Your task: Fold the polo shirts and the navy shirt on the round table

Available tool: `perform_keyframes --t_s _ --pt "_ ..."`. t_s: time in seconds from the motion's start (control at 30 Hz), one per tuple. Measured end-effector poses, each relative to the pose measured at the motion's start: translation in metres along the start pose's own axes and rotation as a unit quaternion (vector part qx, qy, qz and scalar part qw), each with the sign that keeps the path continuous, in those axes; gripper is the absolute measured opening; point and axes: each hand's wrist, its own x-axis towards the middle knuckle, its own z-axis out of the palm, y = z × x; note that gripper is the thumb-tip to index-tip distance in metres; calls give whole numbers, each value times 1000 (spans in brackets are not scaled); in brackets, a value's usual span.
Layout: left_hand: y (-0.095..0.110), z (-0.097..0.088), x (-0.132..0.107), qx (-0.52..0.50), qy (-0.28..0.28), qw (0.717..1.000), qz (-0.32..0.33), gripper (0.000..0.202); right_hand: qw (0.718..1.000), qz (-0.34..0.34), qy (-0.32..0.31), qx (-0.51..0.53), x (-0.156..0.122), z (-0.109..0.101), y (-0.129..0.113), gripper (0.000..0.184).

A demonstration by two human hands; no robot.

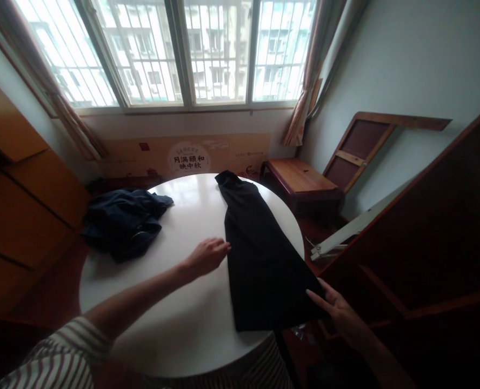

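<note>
A long black garment, which looks like folded trousers, lies over the right side of a round white table. It is narrow at the far end and wider near me. My left hand is closed at the garment's left edge, fingertips pinched against the cloth. At the near right corner my right hand grips the fabric, with that corner drawn past the table's rim. On the left of the table a crumpled dark navy garment sits in a heap.
Behind the table stands a low wooden stool, with a wooden frame panel leaning by the wall. A dark wooden piece rises close on the right. Orange cabinets line the left, and a printed cardboard is under the window.
</note>
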Motion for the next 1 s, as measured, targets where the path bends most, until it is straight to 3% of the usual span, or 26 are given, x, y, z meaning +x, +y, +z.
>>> perform_keyframes --t_s 0.07,0.13,0.2,0.27,0.3,0.37,0.4,0.47,0.53,0.63,0.77,0.87,1.0 --pt "-35 -6 47 -25 23 999 18 36 999 -31 17 -27 -1 -1 4 82" --pt "-68 -10 97 -18 21 1000 -1 39 984 -96 70 -132 -1 1 5 83" --pt "-96 -11 142 5 -5 999 -46 41 918 -208 153 -301 1 11 -2 62" --pt "-117 -9 176 18 -32 996 -77 43 822 -318 168 -441 9 33 -17 36" --pt "-124 -8 189 20 -42 995 -87 43 789 -358 125 -483 15 48 -27 30" --pt "-136 -2 210 23 -65 992 -107 45 757 -395 -40 -518 36 85 -49 31" --pt "-141 1 219 24 -77 990 -117 46 739 -397 -122 -531 49 103 -58 37" --pt "-150 10 233 25 -104 985 -136 49 708 -377 -209 -559 78 136 -69 56" --pt "-158 19 244 24 -127 980 -151 51 694 -343 -249 -582 102 156 -68 74" --pt "-169 34 259 23 -152 974 -164 55 694 -308 -288 -583 115 165 -56 89" --pt "-179 47 275 21 -166 972 -164 55 707 -309 -310 -555 103 160 -51 87" --pt "-186 45 281 12 -170 973 -157 52 711 -302 -322 -548 98 159 -56 88" --pt "-177 41 288 2 -145 976 -162 50 721 -294 -327 -536 102 161 -54 94"
